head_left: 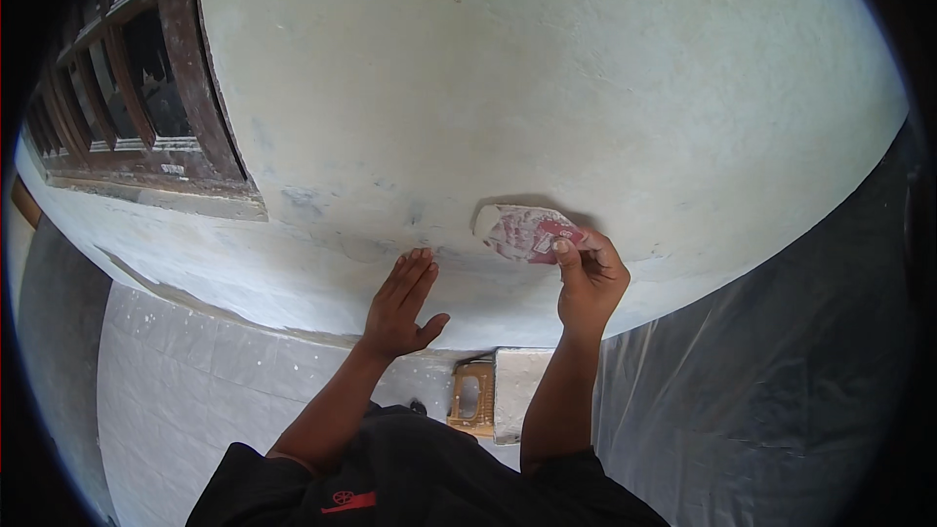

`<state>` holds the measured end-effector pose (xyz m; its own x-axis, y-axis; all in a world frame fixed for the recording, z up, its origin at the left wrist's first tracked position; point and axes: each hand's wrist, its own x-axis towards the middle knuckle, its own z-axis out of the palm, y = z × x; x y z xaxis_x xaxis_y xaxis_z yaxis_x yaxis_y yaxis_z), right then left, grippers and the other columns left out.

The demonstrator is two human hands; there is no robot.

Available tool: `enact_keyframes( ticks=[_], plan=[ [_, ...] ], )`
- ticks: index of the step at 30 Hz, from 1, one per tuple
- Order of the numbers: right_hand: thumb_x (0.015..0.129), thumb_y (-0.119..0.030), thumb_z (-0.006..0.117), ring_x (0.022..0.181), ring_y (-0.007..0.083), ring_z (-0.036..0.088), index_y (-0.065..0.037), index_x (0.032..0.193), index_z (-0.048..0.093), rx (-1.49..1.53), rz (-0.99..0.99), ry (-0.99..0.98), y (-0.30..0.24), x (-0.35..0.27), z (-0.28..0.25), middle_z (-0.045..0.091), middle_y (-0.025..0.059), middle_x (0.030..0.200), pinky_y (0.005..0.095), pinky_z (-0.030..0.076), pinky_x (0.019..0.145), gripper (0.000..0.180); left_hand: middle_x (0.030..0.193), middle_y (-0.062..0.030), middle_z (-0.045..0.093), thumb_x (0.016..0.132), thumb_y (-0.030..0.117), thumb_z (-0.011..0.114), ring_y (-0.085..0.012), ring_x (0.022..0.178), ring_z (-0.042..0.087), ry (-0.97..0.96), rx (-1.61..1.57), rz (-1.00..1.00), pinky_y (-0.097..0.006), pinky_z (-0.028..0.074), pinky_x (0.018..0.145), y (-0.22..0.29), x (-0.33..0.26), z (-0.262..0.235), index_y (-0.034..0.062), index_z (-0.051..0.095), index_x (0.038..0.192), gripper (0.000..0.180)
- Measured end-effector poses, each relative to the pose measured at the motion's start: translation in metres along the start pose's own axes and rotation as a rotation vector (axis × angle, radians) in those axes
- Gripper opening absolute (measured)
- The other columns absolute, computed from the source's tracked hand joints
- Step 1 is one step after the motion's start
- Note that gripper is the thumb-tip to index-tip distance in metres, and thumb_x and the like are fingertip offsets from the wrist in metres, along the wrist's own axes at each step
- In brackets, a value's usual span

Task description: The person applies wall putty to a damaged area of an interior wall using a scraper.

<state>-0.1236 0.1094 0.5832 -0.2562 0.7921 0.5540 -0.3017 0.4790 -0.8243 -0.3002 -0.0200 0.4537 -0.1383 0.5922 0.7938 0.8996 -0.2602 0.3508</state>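
Note:
My right hand (pixel 595 283) grips a red plastic putty scraper (pixel 524 234), thumb on its face and fingers behind. White putty smears much of the scraper, with a thicker lump along its left end. The tool is held at the pale plastered wall (pixel 547 78); whether its edge touches cannot be made out. To the left of it, my left hand (pixel 398 307) lies open, its fingers straight and close together, the thumb apart. Those fingertips rest at the wall just below some bluish-grey patches (pixel 305 199). Nothing is in that hand.
A brown wooden window frame (pixel 210 88) with dark panes is at the upper left. Below me stand a tan plastic stool (pixel 472 398) and a pale flat board (pixel 519 385) beside it. Grey sheeting (pixel 195 371) covers the floor; clear plastic (pixel 742 400) lies at right.

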Motion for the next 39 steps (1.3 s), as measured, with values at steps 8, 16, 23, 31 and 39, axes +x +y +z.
enact_keyframes(
  ticks=[8, 16, 23, 31, 39],
  plan=[
    [0.083, -0.005, 0.072, 0.053, 0.0021, 0.042, 0.002, 0.092, 0.063, 0.181, -0.028, 0.196, 0.005, 0.002, -0.039, 0.062, 0.0021, 0.072, 0.0182, 0.032, 0.046, 0.014, 0.137, -0.0229, 0.046, 0.087, 0.036, 0.06, -0.0378, 0.129, 0.044, 0.009, 0.001, -0.007, -0.05, 0.035, 0.107, 0.001, 0.001, -0.001, -0.0041, 0.049, 0.129, 0.059],
    [0.085, -0.003, 0.069, 0.076, 0.0084, 0.06, 0.004, 0.1, 0.065, 0.051, -0.086, 0.16, 0.011, 0.002, 0.006, 0.067, 0.0057, 0.085, 0.0216, 0.048, 0.068, 0.018, 0.138, -0.0236, 0.045, 0.087, 0.036, 0.06, -0.0389, 0.129, 0.043, 0.001, 0.017, 0.02, -0.05, 0.034, 0.107, -0.003, 0.0, -0.002, -0.0045, 0.048, 0.129, 0.059],
    [0.083, -0.002, 0.071, 0.072, 0.0074, 0.058, 0.003, 0.096, 0.065, 0.122, -0.009, -0.024, 0.011, -0.009, 0.001, 0.066, 0.0046, 0.082, 0.0214, 0.048, 0.065, 0.016, 0.139, -0.0231, 0.044, 0.087, 0.036, 0.06, -0.0387, 0.13, 0.041, -0.023, 0.009, 0.015, -0.05, 0.034, 0.108, -0.001, 0.0, 0.0, -0.0043, 0.046, 0.131, 0.061],
    [0.082, -0.004, 0.072, 0.055, 0.0038, 0.047, 0.002, 0.095, 0.064, 0.202, 0.012, 0.223, 0.015, -0.007, -0.044, 0.063, 0.0034, 0.074, 0.0188, 0.035, 0.046, 0.016, 0.14, -0.0225, 0.043, 0.087, 0.033, 0.06, -0.0383, 0.131, 0.04, -0.019, 0.007, 0.019, -0.051, 0.032, 0.108, -0.001, 0.0, -0.003, -0.0039, 0.045, 0.132, 0.061],
    [0.086, -0.009, 0.069, 0.054, 0.0029, 0.044, 0.0, 0.093, 0.063, 0.135, 0.053, 0.215, 0.017, -0.003, -0.009, 0.061, 0.0011, 0.072, 0.0192, 0.034, 0.047, 0.012, 0.141, -0.0241, 0.041, 0.087, 0.033, 0.06, -0.0393, 0.132, 0.039, -0.048, -0.004, 0.039, -0.051, 0.031, 0.109, -0.004, 0.0, -0.006, -0.0046, 0.044, 0.133, 0.061]
  ],
)
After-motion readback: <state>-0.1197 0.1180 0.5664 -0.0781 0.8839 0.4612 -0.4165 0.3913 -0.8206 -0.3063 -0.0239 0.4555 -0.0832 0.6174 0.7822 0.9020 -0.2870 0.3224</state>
